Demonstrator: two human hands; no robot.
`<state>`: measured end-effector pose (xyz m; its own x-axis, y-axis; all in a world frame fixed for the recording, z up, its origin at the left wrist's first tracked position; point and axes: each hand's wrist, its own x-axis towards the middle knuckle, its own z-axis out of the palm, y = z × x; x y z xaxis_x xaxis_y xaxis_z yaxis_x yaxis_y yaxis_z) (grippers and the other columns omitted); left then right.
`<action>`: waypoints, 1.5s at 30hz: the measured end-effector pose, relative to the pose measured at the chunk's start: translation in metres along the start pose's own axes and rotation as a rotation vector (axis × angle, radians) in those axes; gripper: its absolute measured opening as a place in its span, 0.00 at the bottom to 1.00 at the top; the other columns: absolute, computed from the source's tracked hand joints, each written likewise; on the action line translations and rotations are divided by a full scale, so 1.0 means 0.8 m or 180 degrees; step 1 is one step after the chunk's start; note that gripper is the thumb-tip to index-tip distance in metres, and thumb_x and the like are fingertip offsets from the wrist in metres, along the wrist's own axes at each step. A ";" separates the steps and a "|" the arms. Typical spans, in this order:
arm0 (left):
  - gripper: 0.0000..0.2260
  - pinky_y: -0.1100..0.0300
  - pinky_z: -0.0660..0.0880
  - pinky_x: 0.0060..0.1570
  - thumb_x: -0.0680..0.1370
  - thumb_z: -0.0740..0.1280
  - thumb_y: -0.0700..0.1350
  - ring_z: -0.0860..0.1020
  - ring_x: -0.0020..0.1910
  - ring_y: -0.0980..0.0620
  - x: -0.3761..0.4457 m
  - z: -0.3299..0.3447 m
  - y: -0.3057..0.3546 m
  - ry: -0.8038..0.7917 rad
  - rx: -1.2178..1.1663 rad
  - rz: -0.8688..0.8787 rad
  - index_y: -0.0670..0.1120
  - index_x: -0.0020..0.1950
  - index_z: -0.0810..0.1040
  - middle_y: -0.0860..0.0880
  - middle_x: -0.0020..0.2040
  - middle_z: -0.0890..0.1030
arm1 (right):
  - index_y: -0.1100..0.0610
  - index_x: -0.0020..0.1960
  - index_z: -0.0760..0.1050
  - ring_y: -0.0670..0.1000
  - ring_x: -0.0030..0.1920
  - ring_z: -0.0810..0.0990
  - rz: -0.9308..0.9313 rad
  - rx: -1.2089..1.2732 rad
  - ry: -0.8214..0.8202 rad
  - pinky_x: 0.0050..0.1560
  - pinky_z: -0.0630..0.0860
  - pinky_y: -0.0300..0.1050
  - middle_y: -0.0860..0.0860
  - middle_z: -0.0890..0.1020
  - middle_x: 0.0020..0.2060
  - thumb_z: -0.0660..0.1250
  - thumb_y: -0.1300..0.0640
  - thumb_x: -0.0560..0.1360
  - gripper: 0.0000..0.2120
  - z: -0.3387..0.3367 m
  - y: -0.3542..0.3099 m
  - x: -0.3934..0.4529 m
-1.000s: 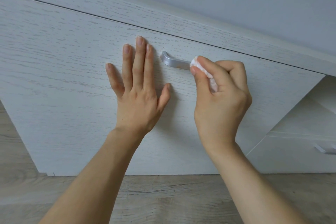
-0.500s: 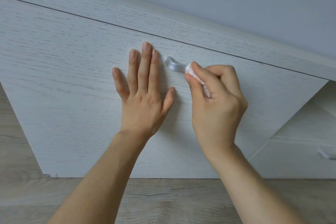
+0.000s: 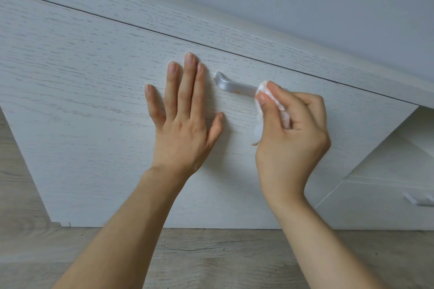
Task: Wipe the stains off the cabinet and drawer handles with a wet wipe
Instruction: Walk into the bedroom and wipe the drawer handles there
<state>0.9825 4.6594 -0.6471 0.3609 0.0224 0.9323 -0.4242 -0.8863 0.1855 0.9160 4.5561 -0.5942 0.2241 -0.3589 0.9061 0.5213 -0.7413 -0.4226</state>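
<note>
— What do you see nearest?

— I see wood-grain floor [image 3: 211, 253], then two bare forearms reaching up.

— The hands?

— My left hand [image 3: 185, 124] lies flat, fingers straight, on the white drawer front [image 3: 82, 101], just left of the silver handle [image 3: 232, 84]. My right hand [image 3: 291, 134] pinches a crumpled wet wipe [image 3: 263, 91] against the handle's right part.

— Beyond?

— A second handle [image 3: 418, 200] far right, grey wall [image 3: 305, 7] above.

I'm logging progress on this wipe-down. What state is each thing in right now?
Left hand: open, flat on the drawer front.
Right hand: pinches the wet wipe.
Wet wipe: bunched, pressed on the silver handle.
Drawer front: closed.
Second handle: untouched.
</note>
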 end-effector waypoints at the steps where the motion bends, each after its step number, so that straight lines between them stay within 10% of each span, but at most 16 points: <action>1: 0.33 0.47 0.33 0.70 0.79 0.59 0.53 0.49 0.74 0.41 0.000 0.001 -0.001 -0.0002 0.0006 0.0001 0.39 0.76 0.49 0.40 0.76 0.55 | 0.62 0.49 0.82 0.47 0.42 0.79 0.0061 0.0011 0.0051 0.45 0.72 0.29 0.50 0.74 0.40 0.71 0.66 0.71 0.07 -0.001 0.001 0.001; 12: 0.32 0.49 0.32 0.70 0.80 0.56 0.55 0.38 0.76 0.51 -0.001 0.001 -0.006 -0.0041 0.0065 0.0015 0.41 0.76 0.48 0.44 0.75 0.49 | 0.63 0.47 0.83 0.45 0.37 0.76 -0.0298 -0.0145 -0.0269 0.40 0.70 0.29 0.52 0.77 0.38 0.72 0.66 0.71 0.05 0.013 -0.008 -0.003; 45: 0.32 0.47 0.39 0.69 0.80 0.57 0.54 0.52 0.74 0.44 -0.003 -0.002 -0.023 0.0057 0.0220 0.0365 0.41 0.77 0.49 0.50 0.75 0.49 | 0.64 0.48 0.82 0.40 0.41 0.76 -0.0013 0.0093 -0.0004 0.45 0.72 0.27 0.48 0.75 0.40 0.71 0.67 0.71 0.06 0.027 -0.018 -0.015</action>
<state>0.9882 4.6761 -0.6526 0.2983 -0.0731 0.9517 -0.4034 -0.9133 0.0563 0.9233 4.5833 -0.5983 0.2229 -0.3552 0.9078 0.5461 -0.7259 -0.4181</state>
